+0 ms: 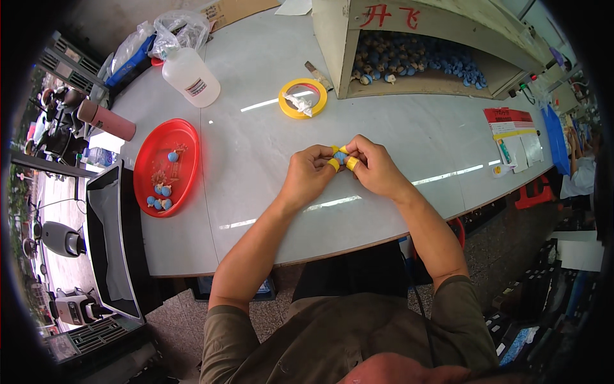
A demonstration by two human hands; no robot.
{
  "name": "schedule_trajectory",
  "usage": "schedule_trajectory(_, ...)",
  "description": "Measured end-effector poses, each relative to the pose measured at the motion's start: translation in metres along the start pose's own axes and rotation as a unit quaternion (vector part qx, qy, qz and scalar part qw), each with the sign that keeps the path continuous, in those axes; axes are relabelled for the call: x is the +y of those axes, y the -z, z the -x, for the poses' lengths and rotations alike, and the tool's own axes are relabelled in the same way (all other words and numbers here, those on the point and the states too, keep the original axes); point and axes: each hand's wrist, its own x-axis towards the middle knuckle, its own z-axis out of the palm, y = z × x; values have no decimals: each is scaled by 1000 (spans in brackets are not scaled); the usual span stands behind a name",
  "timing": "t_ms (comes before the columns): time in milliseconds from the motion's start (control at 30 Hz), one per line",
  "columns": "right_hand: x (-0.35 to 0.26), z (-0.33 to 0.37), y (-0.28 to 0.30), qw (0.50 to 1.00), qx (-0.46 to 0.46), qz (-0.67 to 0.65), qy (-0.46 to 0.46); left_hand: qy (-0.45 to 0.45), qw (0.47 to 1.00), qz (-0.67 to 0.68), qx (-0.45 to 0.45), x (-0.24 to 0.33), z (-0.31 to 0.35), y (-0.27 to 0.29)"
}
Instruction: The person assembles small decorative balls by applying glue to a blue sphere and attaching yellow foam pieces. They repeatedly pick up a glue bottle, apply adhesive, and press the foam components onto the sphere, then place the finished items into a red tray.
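Over the middle of the table, my left hand point(308, 174) and my right hand point(378, 169) meet and pinch one small blue piece point(341, 157) between thumbs and fingers. Most of that piece is covered by the fingertips, so its exact kind does not show. Yellow tape wraps several fingertips on both hands. To the left lies a round red plastic tray point(194, 160), holding several small blue-and-beige doll-like parts point(166, 191). Beyond my hands, a roll of yellow tape point(283, 105) lies flat with a crumpled white scrap on it.
A translucent white bottle point(192, 77) and a pink flask point(107, 120) stand at the left. At the far right, an open-fronted box point(342, 57) holds a heap of blue parts point(416, 61). A flat blade tool point(318, 75) lies beside it. Red-and-white papers point(511, 131) lie right.
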Motion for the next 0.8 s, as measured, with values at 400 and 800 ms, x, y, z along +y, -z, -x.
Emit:
schedule_trajectory(400,-3,0,1,1000,-6,14,-20,-10,1000,-15,13,2,2,-3)
schedule_trajectory(800,0,0,0,1000,-1,17,-14,1,1000,-8,16,7,3,-5)
